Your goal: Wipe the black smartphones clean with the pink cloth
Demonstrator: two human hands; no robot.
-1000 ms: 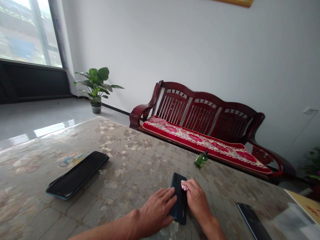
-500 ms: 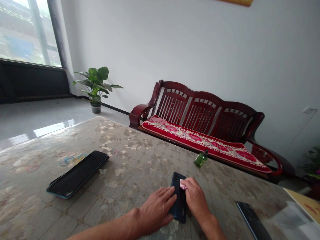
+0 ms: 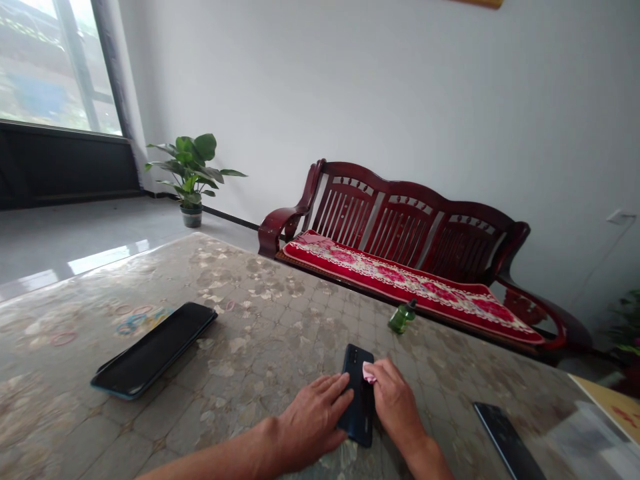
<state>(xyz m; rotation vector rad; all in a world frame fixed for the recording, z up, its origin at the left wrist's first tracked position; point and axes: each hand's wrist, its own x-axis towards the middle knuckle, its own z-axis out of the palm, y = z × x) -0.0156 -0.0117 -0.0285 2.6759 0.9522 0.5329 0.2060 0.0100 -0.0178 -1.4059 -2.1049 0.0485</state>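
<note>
A dark blue smartphone [image 3: 358, 407] lies back up on the table, its camera block at the far end. My left hand [image 3: 313, 417] reaches over its left side and holds it down, fingers on the back and thumb near the lower edge. Pinched in my right hand [image 3: 397, 400] is a small pink cloth [image 3: 369, 372], which touches the phone's upper right edge. Most of the cloth is hidden inside the fingers. Beyond the hands stands a small green bottle [image 3: 401, 318] with a black cap.
Stacked dark phones [image 3: 155, 350] lie at the left, beside coloured rubber bands [image 3: 133, 321]. Another phone [image 3: 507, 440] and a clear plastic piece [image 3: 585, 437] are at the right. A red wooden bench [image 3: 395, 220] stands past the table [image 3: 260, 347]; a potted plant [image 3: 191, 213] is on the floor.
My right hand and the cloth have shifted slightly right, to the phone's edge. My left hand and the phone stay in place.
</note>
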